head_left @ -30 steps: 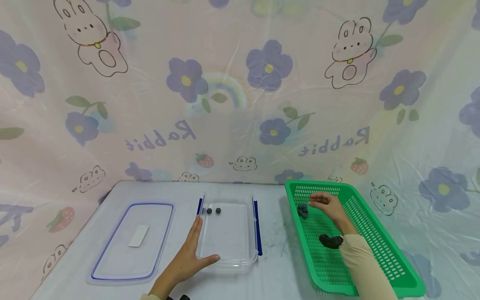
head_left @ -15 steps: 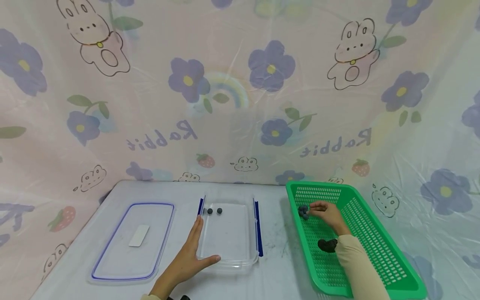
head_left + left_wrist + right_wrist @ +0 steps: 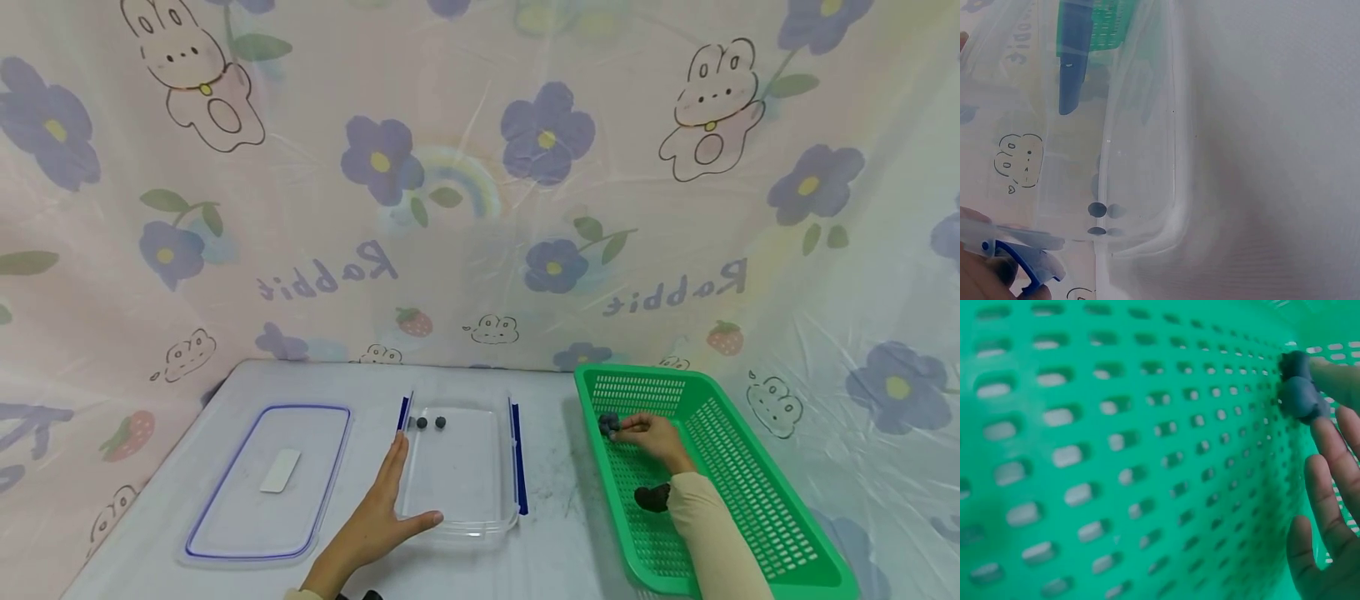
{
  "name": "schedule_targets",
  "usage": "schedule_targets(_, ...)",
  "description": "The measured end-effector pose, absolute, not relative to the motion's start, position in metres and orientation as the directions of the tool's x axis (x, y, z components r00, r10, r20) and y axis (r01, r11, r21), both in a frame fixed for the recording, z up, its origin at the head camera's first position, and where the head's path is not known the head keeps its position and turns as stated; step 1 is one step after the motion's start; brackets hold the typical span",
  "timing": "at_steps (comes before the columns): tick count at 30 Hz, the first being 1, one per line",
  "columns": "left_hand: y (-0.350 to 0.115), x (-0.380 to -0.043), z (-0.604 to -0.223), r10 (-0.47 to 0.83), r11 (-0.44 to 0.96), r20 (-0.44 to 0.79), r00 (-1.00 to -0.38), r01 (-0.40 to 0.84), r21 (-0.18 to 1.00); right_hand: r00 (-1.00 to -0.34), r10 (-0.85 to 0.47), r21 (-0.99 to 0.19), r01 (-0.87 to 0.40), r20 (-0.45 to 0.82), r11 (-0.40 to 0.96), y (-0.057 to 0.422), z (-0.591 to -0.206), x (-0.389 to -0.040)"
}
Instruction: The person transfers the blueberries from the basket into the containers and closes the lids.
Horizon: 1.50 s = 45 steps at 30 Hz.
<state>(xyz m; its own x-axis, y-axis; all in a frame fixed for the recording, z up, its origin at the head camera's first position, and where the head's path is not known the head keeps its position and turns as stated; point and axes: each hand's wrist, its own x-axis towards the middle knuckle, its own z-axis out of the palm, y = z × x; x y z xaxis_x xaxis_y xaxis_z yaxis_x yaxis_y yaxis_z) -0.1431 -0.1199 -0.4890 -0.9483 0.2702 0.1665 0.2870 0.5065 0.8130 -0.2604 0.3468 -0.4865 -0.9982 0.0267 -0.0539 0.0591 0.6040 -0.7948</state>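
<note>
In the head view my right hand [image 3: 656, 440] reaches into a green plastic basket [image 3: 750, 450], at a small cluster of blueberries [image 3: 607, 422] by its left wall. Close up, the right wrist view has thumb and forefinger on either side of a dark blueberry [image 3: 1299, 397], pinching it; the other fingers are spread. My left hand [image 3: 375, 517], fingers straight and thumb apart, rests at the left side of a clear plastic container [image 3: 457, 475]. Two blueberries [image 3: 440, 422] lie at the back left of that container. The left wrist view catches fingers beside its blue clip [image 3: 1032, 265].
A clear lid [image 3: 232, 500] with a blue seal and a white label [image 3: 281, 471] lies on the table at the left. Another blue clip [image 3: 519, 458] hangs along the container's right side. A patterned curtain [image 3: 465, 208] stands behind the table.
My right hand has lowered toward the left wall of the basket, and its fingertips have closed on a blueberry. The left hand keeps its place at the container.
</note>
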Motion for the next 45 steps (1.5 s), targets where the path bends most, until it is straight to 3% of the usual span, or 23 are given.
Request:
schedule_targets(21,-0.120,-0.143,-0.485,0.274,0.517,0.154,-0.949,0.280,0.809,-0.999,0.037,-0.752,0.044,-0.027,0.657,0.342,-0.487,-0.258)
schedule_targets(45,-0.120,-0.145,-0.486,0.279,0.509,0.127,-0.952,0.259,0.821,-0.998,0.068,-0.806,0.043,-0.004,0.590,0.338,-0.472,-0.265)
